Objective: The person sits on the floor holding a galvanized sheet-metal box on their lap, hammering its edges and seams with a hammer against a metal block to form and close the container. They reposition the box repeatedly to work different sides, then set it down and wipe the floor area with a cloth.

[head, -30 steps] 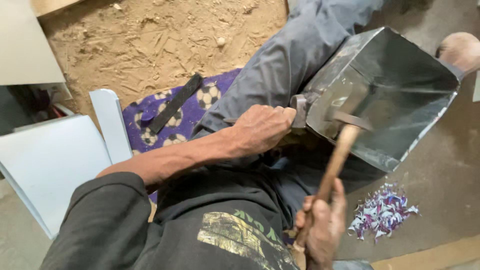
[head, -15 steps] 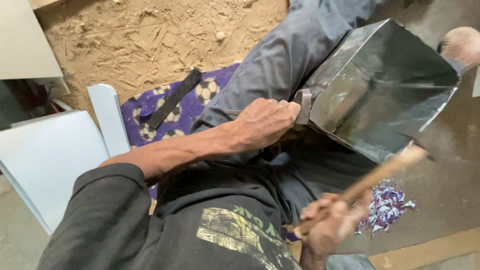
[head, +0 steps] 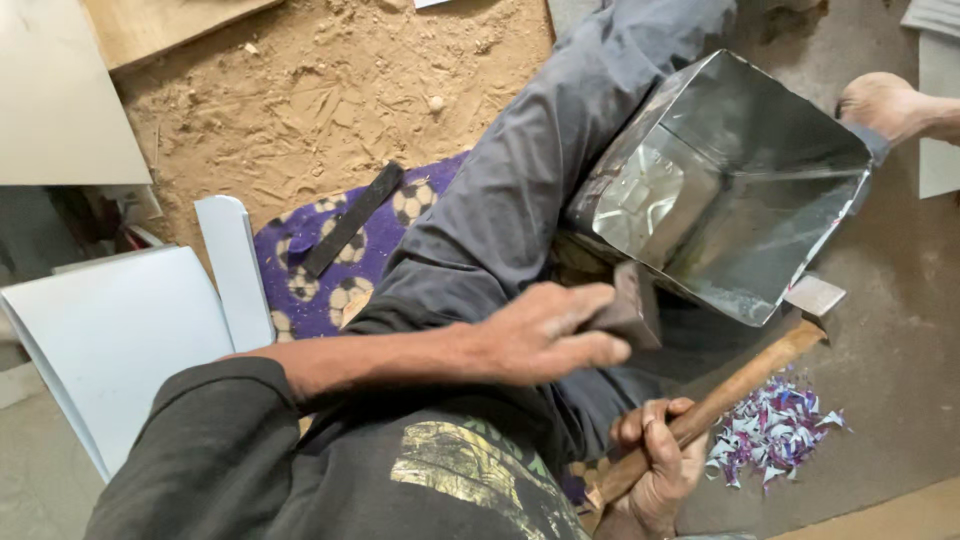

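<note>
Where left hand point(head: 545, 335) covers block point(head: 632, 305), hammer point(head: 815, 296) head half-hidden.

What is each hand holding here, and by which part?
The right hand grips a hammer low on its wooden handle. The left hand holds a dark block by its near end, against the sheet-metal box.

The hammer point(head: 720, 395) has swung down off the metal box point(head: 730, 190), and the left hand point(head: 545, 335) has slid lower.

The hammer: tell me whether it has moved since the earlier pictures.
Yes. The hammer has swung down off the metal box, its head now near the paper scraps on the floor.
</note>
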{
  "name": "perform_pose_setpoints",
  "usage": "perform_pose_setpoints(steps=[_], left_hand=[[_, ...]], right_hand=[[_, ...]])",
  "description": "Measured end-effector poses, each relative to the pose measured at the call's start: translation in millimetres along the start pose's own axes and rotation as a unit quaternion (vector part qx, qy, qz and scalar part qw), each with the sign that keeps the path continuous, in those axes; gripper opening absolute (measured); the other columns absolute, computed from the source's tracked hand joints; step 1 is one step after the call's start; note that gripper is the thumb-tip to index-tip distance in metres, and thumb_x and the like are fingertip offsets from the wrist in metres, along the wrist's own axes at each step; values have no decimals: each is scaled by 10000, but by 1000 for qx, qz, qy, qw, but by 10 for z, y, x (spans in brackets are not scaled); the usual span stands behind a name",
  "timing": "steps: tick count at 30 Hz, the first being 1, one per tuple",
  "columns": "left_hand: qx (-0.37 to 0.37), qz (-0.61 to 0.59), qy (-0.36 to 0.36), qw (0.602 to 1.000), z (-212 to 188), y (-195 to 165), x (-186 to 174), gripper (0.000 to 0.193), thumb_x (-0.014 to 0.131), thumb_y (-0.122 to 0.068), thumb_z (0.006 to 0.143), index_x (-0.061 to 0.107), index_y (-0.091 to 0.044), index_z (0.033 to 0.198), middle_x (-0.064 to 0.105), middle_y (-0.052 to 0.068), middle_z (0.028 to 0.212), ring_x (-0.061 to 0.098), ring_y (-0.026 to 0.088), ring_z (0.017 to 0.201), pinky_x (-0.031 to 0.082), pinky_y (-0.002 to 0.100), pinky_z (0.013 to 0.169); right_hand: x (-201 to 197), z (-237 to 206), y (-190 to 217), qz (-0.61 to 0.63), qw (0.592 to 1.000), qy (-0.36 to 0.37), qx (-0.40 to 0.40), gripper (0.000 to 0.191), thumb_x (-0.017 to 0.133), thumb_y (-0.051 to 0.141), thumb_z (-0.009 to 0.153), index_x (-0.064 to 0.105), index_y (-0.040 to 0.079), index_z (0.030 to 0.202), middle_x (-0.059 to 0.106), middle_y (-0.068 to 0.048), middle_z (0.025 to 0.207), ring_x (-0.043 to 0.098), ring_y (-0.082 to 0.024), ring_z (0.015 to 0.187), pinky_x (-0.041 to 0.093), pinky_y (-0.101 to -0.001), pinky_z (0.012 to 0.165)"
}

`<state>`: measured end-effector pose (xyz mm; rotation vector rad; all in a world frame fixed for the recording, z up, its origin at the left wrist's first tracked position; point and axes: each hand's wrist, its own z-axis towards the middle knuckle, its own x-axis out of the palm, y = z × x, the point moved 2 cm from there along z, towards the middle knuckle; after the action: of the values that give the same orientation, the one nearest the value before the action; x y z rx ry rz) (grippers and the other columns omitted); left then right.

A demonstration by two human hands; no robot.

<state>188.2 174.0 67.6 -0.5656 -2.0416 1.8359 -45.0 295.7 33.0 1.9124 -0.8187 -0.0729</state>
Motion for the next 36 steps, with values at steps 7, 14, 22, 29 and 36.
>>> perform_pose_setpoints(steps=[7,14,22,29,36], left_hand=[[310,128,-21,942,-46,-525,832,362,582,-426,1073,549,-67,1085,609,224,1266,589,372,1194,505,430,1015],[158,212,165,950,158,-167,649,323,595,-361,1024,688,-62,1103,704,122,1090,654,321,1043,528,429,898],[-239,-214,154,935,463,428,738,474,591,-471,997,680,-27,1136,703,53,991,629,127,828,508,318,702],[-299,-291,107,902,929,393,851,706,430,-672,971,597,-45,1250,690,55,1037,630,162,858,510,355,737],[-318,-291,113,895,1047,451,911,900,448,-790,921,584,20,1288,639,113,1108,580,224,924,453,392,834]], right_hand=[[-317,-177,-130,21,983,126,-133,481,474,435,1116,539,-24,1245,659,-99,758,660,-165,794,574,-291,759],[-896,-529,-428,10,986,-126,-109,374,644,120,926,523,-7,1256,673,-117,988,680,-192,824,580,-332,724],[-1382,-1119,-700,-331,856,-373,-134,334,756,94,887,525,-20,1099,536,-79,880,528,-149,740,460,-335,640],[-1465,-1442,-878,-106,891,-439,-44,343,674,92,867,535,9,1170,617,-120,766,549,-212,585,446,-349,509],[-1497,-1651,-890,-217,832,-510,-35,469,718,146,928,563,-46,1326,655,-166,991,620,-247,843,526,-371,739]])
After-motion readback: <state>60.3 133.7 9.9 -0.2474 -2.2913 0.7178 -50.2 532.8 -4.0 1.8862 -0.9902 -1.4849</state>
